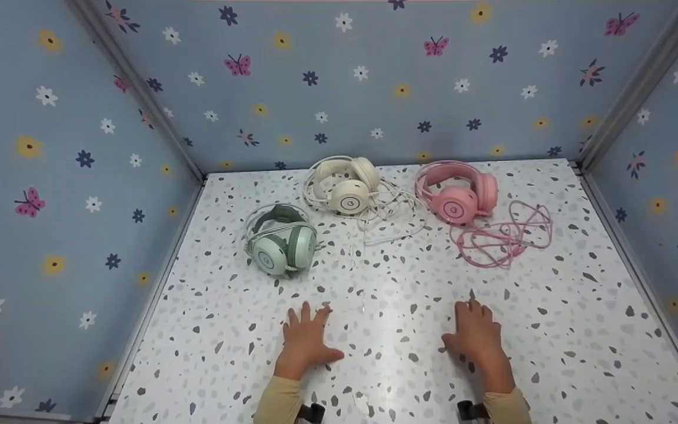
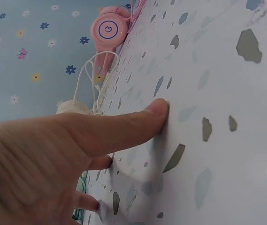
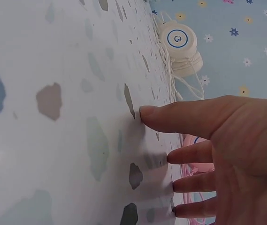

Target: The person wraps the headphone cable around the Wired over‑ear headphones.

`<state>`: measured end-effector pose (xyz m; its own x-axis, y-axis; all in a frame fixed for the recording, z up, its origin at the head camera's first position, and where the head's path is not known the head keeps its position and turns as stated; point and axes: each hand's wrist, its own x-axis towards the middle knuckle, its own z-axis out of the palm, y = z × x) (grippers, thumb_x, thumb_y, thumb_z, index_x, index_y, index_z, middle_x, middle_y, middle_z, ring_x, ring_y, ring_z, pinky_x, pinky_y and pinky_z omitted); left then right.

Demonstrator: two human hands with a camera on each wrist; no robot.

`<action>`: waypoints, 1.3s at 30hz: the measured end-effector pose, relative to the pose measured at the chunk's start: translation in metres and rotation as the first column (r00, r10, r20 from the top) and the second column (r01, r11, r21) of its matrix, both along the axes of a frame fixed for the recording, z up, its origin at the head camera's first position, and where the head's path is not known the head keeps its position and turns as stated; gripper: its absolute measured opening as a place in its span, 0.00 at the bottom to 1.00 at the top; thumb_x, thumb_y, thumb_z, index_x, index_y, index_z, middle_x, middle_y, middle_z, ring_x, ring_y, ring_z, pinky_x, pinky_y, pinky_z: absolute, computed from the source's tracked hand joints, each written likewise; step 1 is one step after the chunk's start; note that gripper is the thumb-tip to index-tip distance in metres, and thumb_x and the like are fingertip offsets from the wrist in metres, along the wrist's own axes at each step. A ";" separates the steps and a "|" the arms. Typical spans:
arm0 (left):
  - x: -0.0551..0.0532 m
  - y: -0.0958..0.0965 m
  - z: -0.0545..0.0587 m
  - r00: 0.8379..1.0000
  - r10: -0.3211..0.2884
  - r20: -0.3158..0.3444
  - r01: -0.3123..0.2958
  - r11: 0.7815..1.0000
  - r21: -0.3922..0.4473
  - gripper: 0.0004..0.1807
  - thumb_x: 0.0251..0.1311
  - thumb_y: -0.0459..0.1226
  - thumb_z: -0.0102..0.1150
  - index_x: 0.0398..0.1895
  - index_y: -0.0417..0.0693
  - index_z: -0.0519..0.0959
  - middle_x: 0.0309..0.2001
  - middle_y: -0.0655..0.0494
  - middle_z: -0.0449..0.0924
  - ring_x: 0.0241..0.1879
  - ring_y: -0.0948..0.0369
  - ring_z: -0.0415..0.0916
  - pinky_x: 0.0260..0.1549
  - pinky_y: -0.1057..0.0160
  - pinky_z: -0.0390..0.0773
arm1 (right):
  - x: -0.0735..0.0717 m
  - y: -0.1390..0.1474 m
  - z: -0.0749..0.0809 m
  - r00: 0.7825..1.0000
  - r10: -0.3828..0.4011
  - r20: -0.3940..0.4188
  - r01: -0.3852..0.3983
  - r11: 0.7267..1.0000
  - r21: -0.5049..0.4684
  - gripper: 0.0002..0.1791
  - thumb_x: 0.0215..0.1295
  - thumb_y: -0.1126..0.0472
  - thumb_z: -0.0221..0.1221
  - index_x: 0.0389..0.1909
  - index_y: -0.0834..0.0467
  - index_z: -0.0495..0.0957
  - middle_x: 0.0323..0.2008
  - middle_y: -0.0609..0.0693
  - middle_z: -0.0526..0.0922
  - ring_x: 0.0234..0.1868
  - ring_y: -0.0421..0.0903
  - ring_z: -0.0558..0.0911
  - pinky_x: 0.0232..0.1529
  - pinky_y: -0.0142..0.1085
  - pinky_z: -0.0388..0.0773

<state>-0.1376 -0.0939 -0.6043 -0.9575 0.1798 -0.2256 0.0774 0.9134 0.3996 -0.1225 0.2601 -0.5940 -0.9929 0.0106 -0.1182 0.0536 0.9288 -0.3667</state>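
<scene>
My left hand (image 1: 303,341) rests its fingertips on the speckled table with fingers and thumb spread, holding nothing. The green headphones (image 1: 280,241) lie just beyond it, their cable wound around the headband. To the right, my right hand (image 1: 475,333) touches the table with fingertips and thumb, also holding nothing. Farther off, past the right hand, are the pink headphones (image 1: 457,194) with a loosely looped pink cable (image 1: 504,238). White headphones (image 1: 348,188) sit at the back, between the other two pairs, with a tangled white cable (image 1: 395,212) on their right side.
The white speckled table (image 1: 386,324) is enclosed by blue flowered panels: a back panel (image 1: 339,76), a left panel (image 1: 68,235) and a right one (image 1: 662,176). Grey metal posts stand at the back corners. Both wrists wear a black camera mount below tan sleeves.
</scene>
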 end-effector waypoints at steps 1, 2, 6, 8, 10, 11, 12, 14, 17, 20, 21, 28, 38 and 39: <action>0.000 -0.001 0.000 1.000 0.004 -0.008 -0.004 1.000 -0.003 0.56 0.32 0.59 0.77 0.69 0.50 0.66 0.70 0.29 0.50 0.67 0.26 0.41 0.58 0.28 0.51 | -0.001 -0.002 0.001 1.000 0.001 -0.008 -0.001 1.000 0.001 0.29 0.48 0.53 0.69 0.47 0.65 0.73 0.53 0.70 0.71 0.52 0.69 0.69 0.41 0.66 0.68; 0.000 -0.001 0.000 1.000 0.008 -0.015 -0.008 1.000 -0.010 0.56 0.31 0.59 0.77 0.69 0.50 0.67 0.70 0.29 0.51 0.66 0.26 0.43 0.57 0.28 0.53 | -0.002 -0.004 0.001 1.000 0.003 -0.017 -0.003 1.000 0.004 0.27 0.48 0.53 0.69 0.45 0.65 0.73 0.52 0.69 0.71 0.51 0.68 0.70 0.40 0.66 0.68; 0.001 -0.001 -0.001 0.999 0.013 -0.052 -0.015 0.999 -0.047 0.53 0.33 0.59 0.77 0.67 0.48 0.69 0.66 0.30 0.58 0.64 0.28 0.52 0.53 0.31 0.62 | -0.015 -0.019 0.009 0.997 0.043 -0.059 -0.041 0.999 0.021 0.25 0.51 0.54 0.69 0.44 0.66 0.75 0.50 0.69 0.73 0.52 0.69 0.70 0.45 0.64 0.68; 0.000 0.000 -0.001 0.995 0.012 -0.103 -0.018 0.998 -0.060 0.49 0.36 0.57 0.76 0.64 0.47 0.71 0.63 0.32 0.63 0.60 0.32 0.59 0.48 0.34 0.68 | -0.030 -0.031 0.017 0.992 0.082 -0.097 -0.080 0.996 0.026 0.26 0.53 0.54 0.70 0.48 0.67 0.76 0.53 0.69 0.74 0.55 0.69 0.70 0.49 0.64 0.68; -0.003 0.002 0.000 0.986 0.011 -0.165 -0.023 0.997 -0.072 0.44 0.42 0.56 0.74 0.62 0.46 0.73 0.59 0.36 0.68 0.56 0.37 0.65 0.45 0.37 0.70 | -0.049 -0.044 0.029 0.980 0.140 -0.142 -0.137 0.990 0.030 0.29 0.55 0.55 0.69 0.53 0.67 0.75 0.56 0.69 0.73 0.57 0.68 0.71 0.50 0.62 0.69; -0.005 0.004 0.001 0.981 0.011 -0.193 -0.026 0.997 -0.078 0.42 0.44 0.55 0.73 0.61 0.45 0.73 0.58 0.38 0.70 0.54 0.39 0.67 0.44 0.39 0.71 | -0.060 -0.051 0.035 0.970 0.172 -0.173 -0.169 0.985 0.031 0.30 0.56 0.55 0.69 0.55 0.67 0.74 0.57 0.69 0.73 0.57 0.68 0.71 0.51 0.62 0.69; -0.006 0.005 0.002 0.977 0.008 -0.215 -0.027 0.996 -0.086 0.40 0.46 0.55 0.73 0.61 0.45 0.73 0.56 0.40 0.71 0.52 0.41 0.68 0.44 0.40 0.72 | -0.071 -0.057 0.041 0.958 0.202 -0.201 -0.200 0.979 0.033 0.29 0.57 0.55 0.69 0.55 0.67 0.74 0.56 0.69 0.73 0.57 0.67 0.72 0.51 0.61 0.70; -0.010 0.008 0.003 0.968 0.003 -0.251 -0.027 0.995 -0.094 0.37 0.49 0.54 0.71 0.60 0.45 0.74 0.54 0.41 0.74 0.50 0.42 0.71 0.43 0.42 0.73 | -0.092 -0.070 0.053 0.931 0.264 -0.254 -0.262 0.964 0.042 0.28 0.58 0.56 0.68 0.56 0.67 0.74 0.56 0.68 0.74 0.56 0.66 0.73 0.48 0.60 0.72; -0.015 0.012 0.005 0.949 -0.005 -0.315 -0.021 0.997 -0.078 0.29 0.54 0.49 0.69 0.55 0.44 0.78 0.48 0.44 0.78 0.45 0.44 0.75 0.39 0.45 0.75 | -0.125 -0.089 0.069 0.884 0.344 -0.315 -0.344 0.937 0.057 0.27 0.59 0.57 0.67 0.55 0.66 0.74 0.56 0.67 0.74 0.55 0.65 0.74 0.47 0.59 0.73; -0.020 0.015 0.007 0.924 0.007 -0.383 -0.007 1.000 0.002 0.14 0.59 0.41 0.66 0.44 0.45 0.82 0.39 0.49 0.82 0.37 0.50 0.79 0.34 0.51 0.77 | -0.157 -0.110 0.081 0.848 0.403 -0.343 -0.407 0.911 0.064 0.26 0.60 0.58 0.65 0.56 0.66 0.73 0.58 0.67 0.72 0.57 0.64 0.73 0.50 0.57 0.73; -0.021 0.015 0.008 0.918 0.012 -0.396 0.000 1.000 0.031 0.09 0.61 0.39 0.65 0.41 0.45 0.83 0.36 0.51 0.83 0.34 0.52 0.80 0.32 0.54 0.78 | -0.168 -0.118 0.085 0.838 0.421 -0.346 -0.426 0.902 0.067 0.26 0.61 0.58 0.64 0.57 0.66 0.73 0.59 0.67 0.72 0.58 0.63 0.73 0.52 0.56 0.72; -0.019 0.020 0.010 0.919 0.039 -0.392 0.007 0.993 0.115 0.08 0.70 0.39 0.54 0.36 0.47 0.81 0.25 0.55 0.80 0.22 0.57 0.77 0.22 0.57 0.76 | -0.231 -0.162 0.095 0.846 0.495 -0.199 -0.490 0.868 0.074 0.29 0.64 0.59 0.61 0.64 0.64 0.66 0.67 0.66 0.63 0.66 0.61 0.65 0.59 0.54 0.67; 0.002 0.040 0.000 0.973 -0.088 -0.214 0.131 0.972 0.196 0.11 0.71 0.39 0.52 0.43 0.48 0.84 0.34 0.59 0.83 0.33 0.62 0.79 0.34 0.59 0.78 | -0.283 -0.180 0.075 0.894 0.447 -0.033 -0.425 0.869 0.252 0.41 0.64 0.59 0.61 0.74 0.60 0.52 0.73 0.62 0.50 0.72 0.61 0.53 0.59 0.56 0.65; 0.004 0.041 -0.001 0.977 -0.106 -0.185 0.145 0.966 0.216 0.10 0.70 0.38 0.53 0.43 0.48 0.84 0.34 0.60 0.82 0.32 0.63 0.78 0.33 0.59 0.78 | -0.285 -0.181 0.073 0.897 0.442 -0.011 -0.424 0.868 0.257 0.41 0.65 0.59 0.61 0.74 0.60 0.51 0.73 0.62 0.50 0.72 0.62 0.52 0.60 0.57 0.65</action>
